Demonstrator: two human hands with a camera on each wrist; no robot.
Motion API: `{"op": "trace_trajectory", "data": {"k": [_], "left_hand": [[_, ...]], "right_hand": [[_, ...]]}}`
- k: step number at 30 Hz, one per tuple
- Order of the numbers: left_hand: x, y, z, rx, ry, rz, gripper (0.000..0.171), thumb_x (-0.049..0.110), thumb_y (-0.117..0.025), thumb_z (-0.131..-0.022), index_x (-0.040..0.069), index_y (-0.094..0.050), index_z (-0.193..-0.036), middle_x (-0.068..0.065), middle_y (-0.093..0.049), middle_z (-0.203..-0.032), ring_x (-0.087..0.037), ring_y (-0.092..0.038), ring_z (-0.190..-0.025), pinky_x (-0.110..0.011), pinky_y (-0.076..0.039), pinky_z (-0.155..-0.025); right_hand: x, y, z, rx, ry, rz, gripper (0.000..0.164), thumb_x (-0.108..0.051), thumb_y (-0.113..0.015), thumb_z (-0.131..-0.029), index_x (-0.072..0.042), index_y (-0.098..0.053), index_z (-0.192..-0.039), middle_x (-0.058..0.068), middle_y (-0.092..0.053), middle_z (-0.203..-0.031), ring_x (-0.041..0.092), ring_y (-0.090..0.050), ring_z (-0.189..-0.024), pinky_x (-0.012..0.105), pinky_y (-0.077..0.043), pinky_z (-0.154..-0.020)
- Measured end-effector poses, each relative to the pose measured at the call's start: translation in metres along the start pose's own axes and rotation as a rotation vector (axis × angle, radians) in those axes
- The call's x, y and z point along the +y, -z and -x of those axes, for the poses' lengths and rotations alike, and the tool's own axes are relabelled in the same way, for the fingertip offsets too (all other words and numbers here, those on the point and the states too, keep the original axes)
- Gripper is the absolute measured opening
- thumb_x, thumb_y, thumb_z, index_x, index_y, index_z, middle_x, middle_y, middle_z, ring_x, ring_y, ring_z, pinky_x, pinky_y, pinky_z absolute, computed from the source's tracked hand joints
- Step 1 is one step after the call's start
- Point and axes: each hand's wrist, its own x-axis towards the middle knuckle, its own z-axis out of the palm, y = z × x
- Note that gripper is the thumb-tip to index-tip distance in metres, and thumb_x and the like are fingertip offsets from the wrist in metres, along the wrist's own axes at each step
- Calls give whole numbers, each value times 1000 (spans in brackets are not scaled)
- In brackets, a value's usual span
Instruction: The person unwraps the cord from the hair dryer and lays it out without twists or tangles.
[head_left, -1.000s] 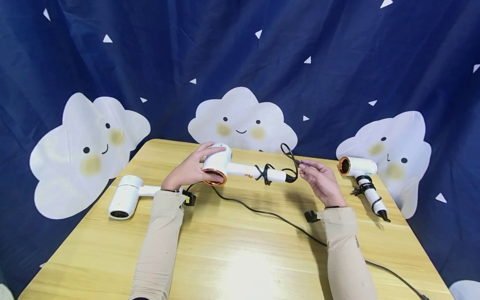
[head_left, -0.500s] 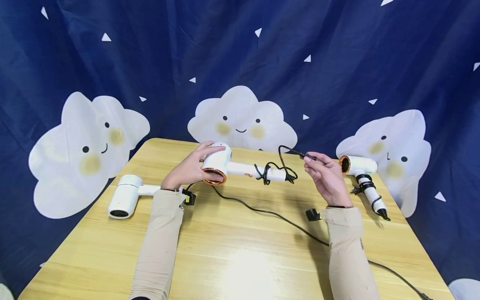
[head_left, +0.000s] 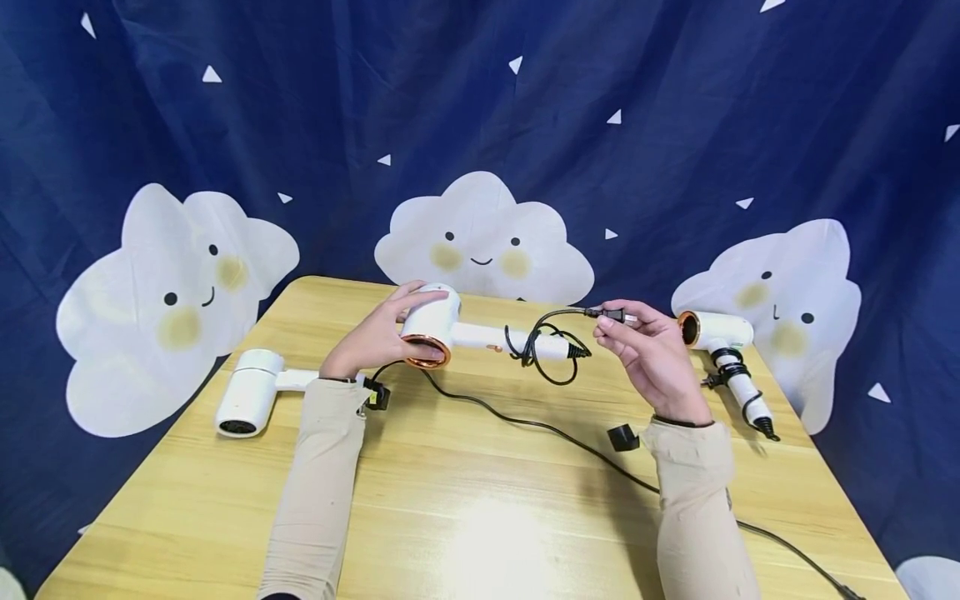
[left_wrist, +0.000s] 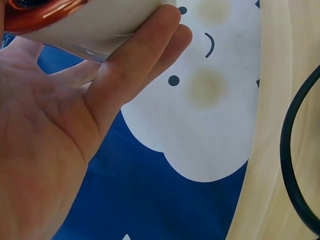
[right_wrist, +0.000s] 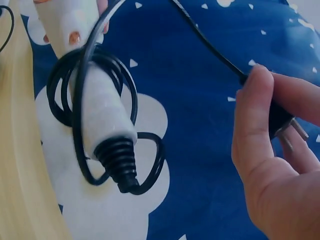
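My left hand [head_left: 375,337] grips the head of a white hair dryer [head_left: 474,336], its thumb at the copper-coloured ring [left_wrist: 47,17]. The dryer is raised over the table, handle pointing right. Its black cord [right_wrist: 77,115] hangs in loose loops round the handle's end. To the right of it, my right hand [head_left: 656,358] pinches the black plug [right_wrist: 280,120] between thumb and fingers; its metal prongs stick out past the fingers. From the plug, the cord arches back to the handle.
A second white hair dryer [head_left: 251,396] lies left on the wooden table [head_left: 450,517]. At the right lies a third [head_left: 727,332], cord wound round its handle. A black cable [head_left: 517,421] crosses the table. Small black blocks [head_left: 622,437] sit beside the wrists. Behind hangs a blue curtain [head_left: 450,100].
My right hand has shifted right with the plug, whose prongs now show. The cord has changed shape, and a loop now hangs below the handle. The left hand has barely moved.
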Motion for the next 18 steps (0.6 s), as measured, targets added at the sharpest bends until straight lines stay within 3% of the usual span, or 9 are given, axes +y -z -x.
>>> {"op": "trace_trajectory", "data": {"k": [7, 18], "left_hand": [[-2, 3, 2, 25, -6, -13, 92, 33, -96, -72, 35, -51, -153, -4, -21, -172, -45, -46, -140, -61, -39, -114], [-1, 5, 4, 33, 13, 2, 92, 34, -96, -72, 35, -51, -152, -3, -21, -172, -46, -46, -139, -60, -40, -113]], "right_hand": [[-1, -10, 4, -99, -23, 65, 27, 14, -59, -96, -7, -76, -100, 7, -77, -109, 16, -76, -92, 27, -62, -86], [2, -13, 4, -180, -73, 110, 17, -6, -55, -106, -4, -72, -102, 8, -77, -102, 16, -75, -86, 26, -62, -80]]}}
